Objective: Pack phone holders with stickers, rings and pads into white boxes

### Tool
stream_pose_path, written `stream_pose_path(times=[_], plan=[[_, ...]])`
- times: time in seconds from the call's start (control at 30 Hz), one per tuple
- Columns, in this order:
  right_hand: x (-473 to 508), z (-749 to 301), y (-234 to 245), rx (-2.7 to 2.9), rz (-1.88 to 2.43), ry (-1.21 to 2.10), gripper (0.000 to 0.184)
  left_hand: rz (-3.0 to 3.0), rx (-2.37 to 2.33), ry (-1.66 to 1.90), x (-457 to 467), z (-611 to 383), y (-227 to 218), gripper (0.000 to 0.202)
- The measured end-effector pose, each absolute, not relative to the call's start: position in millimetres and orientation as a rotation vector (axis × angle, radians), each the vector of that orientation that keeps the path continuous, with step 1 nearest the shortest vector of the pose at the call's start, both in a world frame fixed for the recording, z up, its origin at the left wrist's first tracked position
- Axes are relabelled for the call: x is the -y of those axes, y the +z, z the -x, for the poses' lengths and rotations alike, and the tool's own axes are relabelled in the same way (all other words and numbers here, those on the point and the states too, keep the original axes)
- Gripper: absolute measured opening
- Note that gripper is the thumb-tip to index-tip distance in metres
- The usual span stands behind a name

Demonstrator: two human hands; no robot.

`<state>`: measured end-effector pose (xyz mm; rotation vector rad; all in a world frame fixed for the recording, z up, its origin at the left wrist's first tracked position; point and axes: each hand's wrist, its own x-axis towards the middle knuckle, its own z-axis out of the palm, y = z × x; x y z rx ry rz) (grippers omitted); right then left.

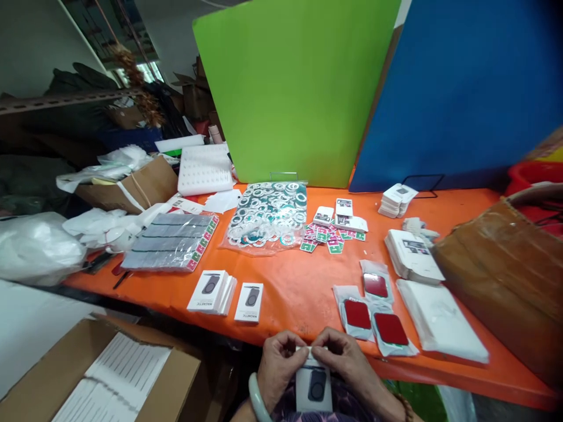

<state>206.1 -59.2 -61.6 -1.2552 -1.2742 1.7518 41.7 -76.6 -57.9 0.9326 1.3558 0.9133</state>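
White box [301, 394] with a print of a dark device is in both hands, at the near edge of the orange table [285, 296] and before dark patterned clothing. The left hand [281, 362] pinches its upper end between thumb and bent fingers, and the right hand [345, 358] pinches the same end from the other side. Both grips are narrow, with the thumbs close together; what the fingertips do exactly at this end — that I cannot tell, because they cover it.

Just to the right of the grip lie three red square pieces [357, 313] in clear wrapping. Farther right of them is a stack of white plastic bags [444, 325], and behind this a pile of white cards [402, 258].

To the left of the grip, and a little beyond it, one similar box [249, 303] lies flat beside a row of similar boxes [211, 292]. Straight beyond the grip, well apart from it, is a clear bag of white rings [266, 220] — with pink and green stickers [323, 235] near its right side. Lower left from the grip stands an open carton [178, 375].
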Motion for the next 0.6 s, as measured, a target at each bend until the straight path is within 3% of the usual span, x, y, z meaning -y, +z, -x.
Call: stream_pose_path(times=[0.3,0.43,0.6], plan=[[77.8,-212.8,-82.7,1.395,1.145,1.734,0.032,-0.927,-1.130,0.853,91.3,-20.0,-89.3,0.032],[72.9,-207.0,-74.4,1.398,1.233,1.638,0.030,-1.181,-1.311,0.845,97.5,-28.1,-98.7,0.032],[33.8,-181.4,-50.3,1.433,1.127,1.539,0.029,-1.604,-1.755,0.955,80.4,-43.1,-84.6,0.067]])
